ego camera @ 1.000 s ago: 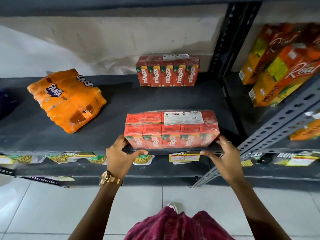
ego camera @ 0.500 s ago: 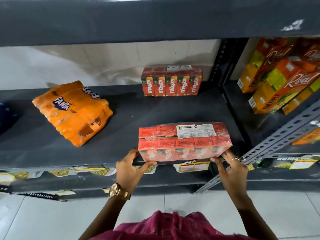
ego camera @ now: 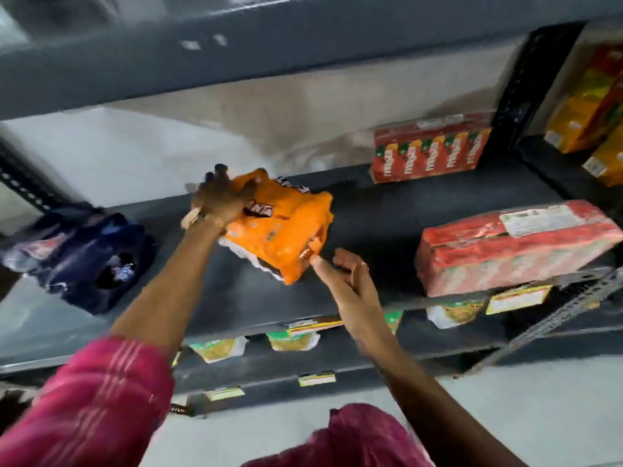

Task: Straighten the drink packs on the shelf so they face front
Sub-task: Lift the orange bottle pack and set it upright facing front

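An orange Fanta pack (ego camera: 283, 227) lies askew in the middle of the dark shelf (ego camera: 371, 214), tilted up on its left side. My left hand (ego camera: 220, 197) grips its top left end. My right hand (ego camera: 344, 274) is open, its fingertips touching the pack's lower right corner. A red Maaza carton pack (ego camera: 512, 247) lies at the shelf's front right edge, clear of both hands. A second red Maaza pack (ego camera: 429, 153) stands at the back against the wall, labels facing front. The frame is blurred by motion.
A dark blue drink pack (ego camera: 81, 257) lies at the shelf's left end. Orange and yellow juice cartons (ego camera: 590, 106) fill the neighbouring bay on the right, behind a black upright (ego camera: 526, 89). Small snack packs (ego camera: 293, 338) sit on the shelf below. Another shelf (ego camera: 236, 59) hangs close above.
Both hands let go of the front red pack and moved left to the orange pack. My left hand took hold of it and tilted it up. The view swung left.
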Tool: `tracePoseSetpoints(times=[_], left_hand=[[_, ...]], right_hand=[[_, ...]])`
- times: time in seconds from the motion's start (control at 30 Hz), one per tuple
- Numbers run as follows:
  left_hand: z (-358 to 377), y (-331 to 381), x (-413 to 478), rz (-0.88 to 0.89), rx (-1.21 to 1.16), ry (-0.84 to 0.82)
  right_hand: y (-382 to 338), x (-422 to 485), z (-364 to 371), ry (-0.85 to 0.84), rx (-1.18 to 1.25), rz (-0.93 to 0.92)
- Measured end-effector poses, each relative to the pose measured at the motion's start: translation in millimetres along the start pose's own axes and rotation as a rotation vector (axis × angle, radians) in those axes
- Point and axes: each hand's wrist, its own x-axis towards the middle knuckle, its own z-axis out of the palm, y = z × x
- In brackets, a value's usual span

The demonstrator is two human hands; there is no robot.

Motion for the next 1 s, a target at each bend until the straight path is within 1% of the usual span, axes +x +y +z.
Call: tracePoseSetpoints(times=[0.03,0.07,0.1,0.17,0.2,0.23,0.3,0.33,0.4,0.43,0.47,0.5,0.53,0.57,0.6,0.63,0.67,0.7,0.73,0.8,0.83,0.87,0.93,0.97,1.0], left_hand=[[3,0,11,-0.085,0.019,-0.077],[6,-1,19,-0.130,0.020,-0.139],[10,-1,23,-0.145,0.004,-0.161],[14,-5,26,-0.140,-0.043,-0.129],[15,-9,26,-0.133,-0.051,-0.092],[13,-14,27,-0.124,-0.041,-0.056],[13,-33,25,-0.088,-0.060,0.017],[14,-45,22,-0.064,-0.125,0.065],[17,-64,10,-0.001,-0.374,0.131],[18,-70,6,0.040,-0.548,0.124],[19,-76,1,0.090,-0.709,0.093],[18,-86,-3,0.143,-0.816,0.047],[15,-93,-4,0.198,-0.843,0.001],[12,-100,-4,0.224,-0.796,-0.042],[10,-107,-1,0.216,-0.664,-0.074],[7,-113,2,0.185,-0.465,-0.083],[3,-115,3,0.108,-0.264,-0.088],[-1,-112,2,0.020,-0.173,-0.116],[-7,-106,-2,-0.042,-0.224,-0.184],[-13,-93,-9,-0.102,-0.494,-0.345],[-15,-91,-12,-0.098,-0.619,-0.412],[-15,-92,-16,-0.091,-0.765,-0.516],[-14,-95,-24,-0.041,-1.056,-0.777],[-14,-95,-29,-0.020,-1.141,-0.830],[-13,-96,-30,-0.027,-1.186,-0.800]], right_hand=[[1,20,17,0.036,0.029,0.042],[3,38,33,0.056,0.047,0.088],[5,54,46,0.076,0.063,0.161],[5,74,63,0.131,0.080,0.348],[7,80,65,0.141,0.082,0.393],[8,83,67,0.145,0.072,0.385],[11,80,67,0.147,0.035,0.279],[14,77,70,0.160,0.002,0.194],[21,65,75,0.174,-0.083,-0.025],[25,59,79,0.165,-0.132,-0.131],[29,53,81,0.144,-0.180,-0.219],[32,48,84,0.118,-0.222,-0.290],[34,45,85,0.107,-0.259,-0.340],[35,44,84,0.110,-0.296,-0.358],[36,44,82,0.113,-0.326,-0.354],[38,45,80,0.118,-0.339,-0.339],[39,46,79,0.122,-0.342,-0.320],[38,45,77,0.124,-0.337,-0.291],[35,43,78,0.125,-0.331,-0.260],[33,35,85,0.182,-0.335,-0.195],[34,27,91,0.238,-0.331,-0.181],[37,16,98,0.275,-0.305,-0.183],[47,-8,110,0.254,-0.199,-0.228],[52,-18,112,0.226,-0.139,-0.245],[56,-25,112,0.233,-0.099,-0.254]])
